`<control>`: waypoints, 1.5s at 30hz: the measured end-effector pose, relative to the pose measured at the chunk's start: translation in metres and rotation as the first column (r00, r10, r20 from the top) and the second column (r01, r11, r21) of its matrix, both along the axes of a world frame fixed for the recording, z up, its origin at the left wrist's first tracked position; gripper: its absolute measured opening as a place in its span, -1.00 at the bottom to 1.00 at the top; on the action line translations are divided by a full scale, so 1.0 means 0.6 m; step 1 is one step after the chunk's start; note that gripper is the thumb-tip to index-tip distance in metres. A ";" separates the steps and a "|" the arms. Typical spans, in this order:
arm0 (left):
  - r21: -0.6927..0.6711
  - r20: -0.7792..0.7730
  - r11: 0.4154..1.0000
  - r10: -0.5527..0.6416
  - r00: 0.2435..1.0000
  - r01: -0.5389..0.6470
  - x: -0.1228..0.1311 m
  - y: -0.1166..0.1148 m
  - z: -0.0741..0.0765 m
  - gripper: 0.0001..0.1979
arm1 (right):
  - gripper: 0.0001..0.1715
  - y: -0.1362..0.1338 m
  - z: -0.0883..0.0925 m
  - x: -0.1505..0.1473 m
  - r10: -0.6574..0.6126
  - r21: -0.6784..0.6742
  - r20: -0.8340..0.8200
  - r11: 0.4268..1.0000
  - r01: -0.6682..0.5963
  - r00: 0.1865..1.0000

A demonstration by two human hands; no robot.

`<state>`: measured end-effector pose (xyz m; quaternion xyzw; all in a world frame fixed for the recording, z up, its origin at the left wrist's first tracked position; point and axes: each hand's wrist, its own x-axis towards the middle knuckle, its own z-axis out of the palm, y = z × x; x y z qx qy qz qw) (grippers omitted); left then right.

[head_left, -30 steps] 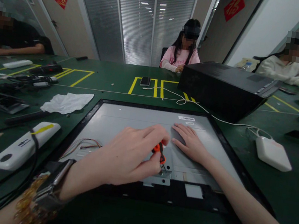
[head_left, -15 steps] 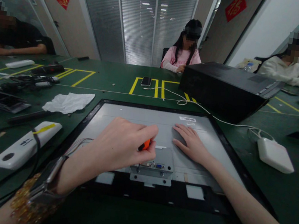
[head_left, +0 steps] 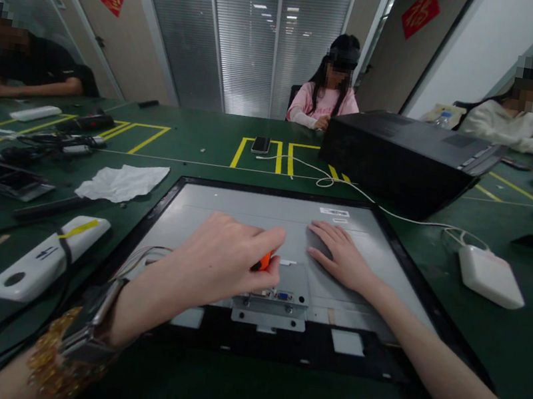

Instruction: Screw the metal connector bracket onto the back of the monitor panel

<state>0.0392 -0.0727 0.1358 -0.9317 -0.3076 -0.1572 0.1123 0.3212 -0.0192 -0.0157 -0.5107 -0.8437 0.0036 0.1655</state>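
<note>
My left hand [head_left: 225, 253] is closed around the orange and black handle of a screwdriver [head_left: 264, 262]; its tip is hidden. That hand is over the metal bracket with the video ports [head_left: 276, 294], at the near middle of an opened monitor panel [head_left: 250, 207]. The panel lies flat with its grey metal back up, inside a black frame. My right hand [head_left: 338, 255] rests palm down on the metal back, fingers stretched out, to the right of the bracket. Thin wires [head_left: 140, 257] run out beneath my left wrist.
A white power strip [head_left: 47, 259] with black cables and a crumpled tissue [head_left: 122, 182] lie left. Behind the panel are a phone [head_left: 261, 145] and a large black case [head_left: 404, 160]. A white adapter [head_left: 491, 277] with its cord sits right. Several people sit around the table.
My left hand has shifted slightly right and turned a little with the screwdriver handle in it. My right hand has stayed in place.
</note>
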 end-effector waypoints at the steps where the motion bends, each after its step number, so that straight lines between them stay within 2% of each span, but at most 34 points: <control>1: -0.007 0.001 1.000 -0.001 1.000 0.001 0.000 0.000 0.000 -0.90 | -0.40 0.000 0.000 0.000 0.000 -0.001 -0.001 1.000 0.000 1.000; 24: -0.022 -0.017 0.999 0.032 0.999 -0.033 -0.001 0.003 0.000 -0.92 | -0.39 0.000 0.000 0.000 -0.007 -0.013 0.010 1.000 0.007 1.000; 28: -0.037 -0.036 0.998 0.048 0.998 -0.050 0.000 0.003 0.000 -0.92 | -0.38 0.000 0.000 0.000 -0.002 -0.012 0.015 1.000 0.002 1.000; 31: -0.097 -0.069 0.993 0.056 0.996 -0.062 0.000 0.000 0.004 -0.92 | -0.39 -0.001 0.001 0.000 -0.001 -0.010 0.007 1.000 0.001 1.000; 35: -0.206 -0.130 0.972 0.091 0.987 -0.116 -0.004 -0.004 0.015 -0.90 | -0.39 -0.002 0.003 -0.001 -0.004 -0.013 0.008 1.000 0.004 1.000; 38: -0.220 -0.172 0.959 0.143 0.975 -0.180 -0.008 -0.004 0.020 -0.85 | -0.39 -0.002 0.003 -0.001 -0.004 -0.013 0.011 1.000 0.004 1.000; 45: -0.088 -0.269 0.944 0.284 0.920 -0.318 -0.008 -0.006 0.022 -0.64 | -0.38 -0.001 0.001 0.000 -0.008 -0.014 0.014 1.000 0.008 1.000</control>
